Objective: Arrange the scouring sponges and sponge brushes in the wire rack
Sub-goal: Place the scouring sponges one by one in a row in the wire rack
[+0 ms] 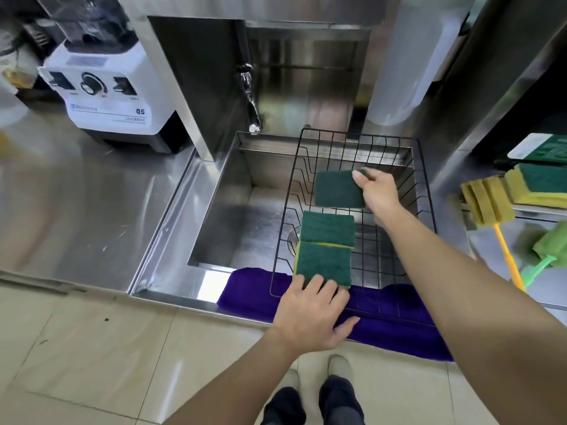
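A black wire rack (425, 179) sits over the right half of a steel sink. My right hand (379, 191) grips a green scouring sponge (337, 188) by its right edge, held over the far part of the rack. A second green-and-yellow sponge (327, 228) lies in the middle of the rack's left side. My left hand (311, 314) rests on the rack's near edge, fingers on a third sponge (322, 263). On the counter to the right lie a yellow sponge brush (487, 202), a green sponge brush (549, 250) and stacked sponges (537, 182).
The sink basin (233, 222) lies open left of the rack, with a tap (250, 96) above it. A purple cloth (383, 320) hangs over the sink's front edge under the rack. A white blender base (107, 87) stands on the left counter. My shoes show on the tiled floor.
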`<state>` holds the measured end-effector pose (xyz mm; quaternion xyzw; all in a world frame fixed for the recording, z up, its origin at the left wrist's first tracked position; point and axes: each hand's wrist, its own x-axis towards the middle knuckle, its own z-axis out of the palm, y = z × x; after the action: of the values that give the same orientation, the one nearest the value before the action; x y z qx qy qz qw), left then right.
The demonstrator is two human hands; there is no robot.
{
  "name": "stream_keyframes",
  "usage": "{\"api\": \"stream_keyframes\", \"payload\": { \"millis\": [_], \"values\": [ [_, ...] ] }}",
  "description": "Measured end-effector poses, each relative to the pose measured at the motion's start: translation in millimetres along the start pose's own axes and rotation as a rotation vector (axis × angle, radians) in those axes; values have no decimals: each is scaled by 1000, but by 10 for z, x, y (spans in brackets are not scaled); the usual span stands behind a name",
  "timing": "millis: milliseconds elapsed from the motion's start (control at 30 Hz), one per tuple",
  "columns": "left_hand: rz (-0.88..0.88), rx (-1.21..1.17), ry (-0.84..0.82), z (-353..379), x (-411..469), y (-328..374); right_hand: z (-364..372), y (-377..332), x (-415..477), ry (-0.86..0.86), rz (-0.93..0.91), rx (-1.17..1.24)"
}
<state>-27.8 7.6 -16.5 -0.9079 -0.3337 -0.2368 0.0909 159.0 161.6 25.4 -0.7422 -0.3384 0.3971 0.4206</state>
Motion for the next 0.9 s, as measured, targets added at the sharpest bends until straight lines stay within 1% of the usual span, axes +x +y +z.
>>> {"api": "stream_keyframes", "payload": {
  "millis": [200,267,433,733,833,900],
  "values": [
    [-8,9,-11,-7,11,-1,175,78,13,-13,82,-81],
    [-12,9,-5,-8,11,6,182,111,43,17,87,-102],
    [-17,11,-3,-10,16,3,249,120,60,106,78,-41],
    [-18,1,-1,-16,20,7,152,194,89,-52,25,-221],
    [-14,5,0,-19,24,7,89,163,101,-150,53,-262],
    [-9,2,-2,-21,26,4,24,128,61,-220,54,-332]
  ]
}}
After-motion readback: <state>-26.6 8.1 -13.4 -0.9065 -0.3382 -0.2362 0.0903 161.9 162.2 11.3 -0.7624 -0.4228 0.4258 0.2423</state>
